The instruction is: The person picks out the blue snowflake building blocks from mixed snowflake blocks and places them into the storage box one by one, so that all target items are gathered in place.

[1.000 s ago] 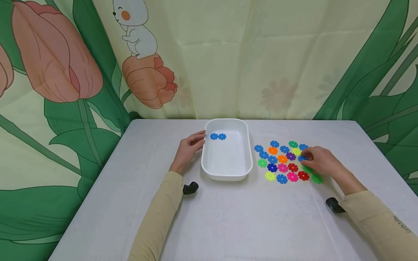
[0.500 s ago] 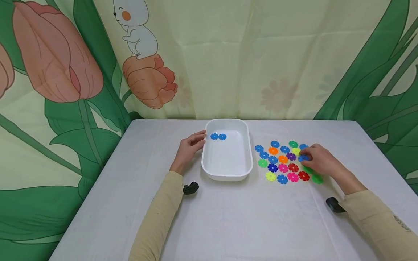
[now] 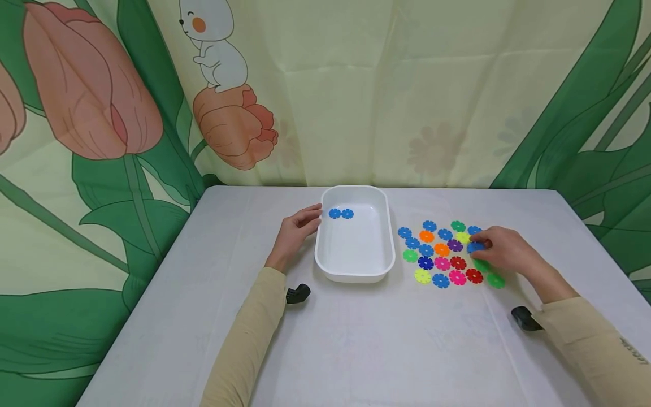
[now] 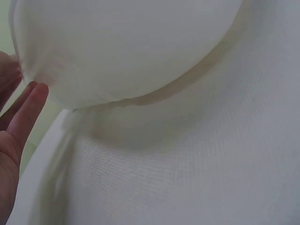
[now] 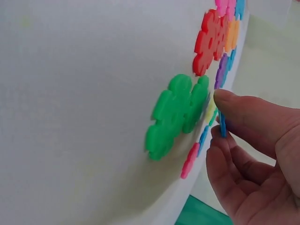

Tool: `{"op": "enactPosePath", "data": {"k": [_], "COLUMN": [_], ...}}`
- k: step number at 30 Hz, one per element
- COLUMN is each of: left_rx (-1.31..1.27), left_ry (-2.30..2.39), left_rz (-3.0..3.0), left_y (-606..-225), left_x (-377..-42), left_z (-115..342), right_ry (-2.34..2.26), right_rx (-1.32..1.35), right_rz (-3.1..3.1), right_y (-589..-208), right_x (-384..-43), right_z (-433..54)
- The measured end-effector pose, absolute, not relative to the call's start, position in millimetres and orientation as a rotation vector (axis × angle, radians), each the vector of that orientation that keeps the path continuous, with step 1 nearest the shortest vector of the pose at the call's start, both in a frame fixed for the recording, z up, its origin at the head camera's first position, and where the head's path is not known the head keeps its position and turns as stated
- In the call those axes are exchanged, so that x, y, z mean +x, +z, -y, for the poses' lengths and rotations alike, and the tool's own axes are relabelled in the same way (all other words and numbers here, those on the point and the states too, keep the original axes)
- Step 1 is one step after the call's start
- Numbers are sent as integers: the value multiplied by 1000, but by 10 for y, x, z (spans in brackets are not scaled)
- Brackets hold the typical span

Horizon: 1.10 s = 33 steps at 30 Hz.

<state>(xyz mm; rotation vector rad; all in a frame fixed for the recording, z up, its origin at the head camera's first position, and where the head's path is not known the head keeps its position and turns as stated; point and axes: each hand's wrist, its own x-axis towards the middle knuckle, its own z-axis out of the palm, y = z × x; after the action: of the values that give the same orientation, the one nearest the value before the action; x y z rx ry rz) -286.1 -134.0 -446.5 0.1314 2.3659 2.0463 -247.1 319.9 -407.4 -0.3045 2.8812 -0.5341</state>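
Observation:
My left hand (image 3: 295,233) rests its fairly straight fingers against the left side of a white tray (image 3: 354,278). The left wrist view shows those fingertips (image 4: 41,89) touching the tray wall (image 4: 117,89). Two blue flower-shaped discs (image 3: 341,213) lie side by side inside the tray, towards its back left. Over the right edge of a group of coloured discs, my right hand (image 3: 506,249) pinches a blue flower-shaped disc (image 5: 222,124) between thumb and fingers. Green discs (image 5: 176,115) lie close to that hand in the right wrist view, with red discs (image 5: 206,44) beyond.
Several flower discs in orange, purple, pink, yellow, green and blue spread over the white table (image 3: 386,345) right of the tray; an orange disc (image 3: 441,249) is among them. Black devices (image 3: 298,294) show at both wrists. A printed curtain (image 3: 356,102) hangs behind the table.
My right wrist has shifted slightly to the right, with the fingers still at the blue disc. The left hand and the tray stay as they were.

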Motion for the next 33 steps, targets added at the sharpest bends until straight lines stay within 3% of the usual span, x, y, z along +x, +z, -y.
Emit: {"op": "enactPosePath", "data": {"k": [13, 33], "left_rx": [138, 136], "left_ry": [2043, 2028], "left_rz": [-2381, -2389], "left_y": [-4486, -4463], "left_x": [-2864, -2856], "left_z": [1328, 1338], "right_ry": [-609, -874], "right_rx": [-387, -672], "right_rz": [-2940, -2845], "right_y": [-3850, -3446], "right_x": [-2536, -2695], "right_z": [-3080, -2126]}}
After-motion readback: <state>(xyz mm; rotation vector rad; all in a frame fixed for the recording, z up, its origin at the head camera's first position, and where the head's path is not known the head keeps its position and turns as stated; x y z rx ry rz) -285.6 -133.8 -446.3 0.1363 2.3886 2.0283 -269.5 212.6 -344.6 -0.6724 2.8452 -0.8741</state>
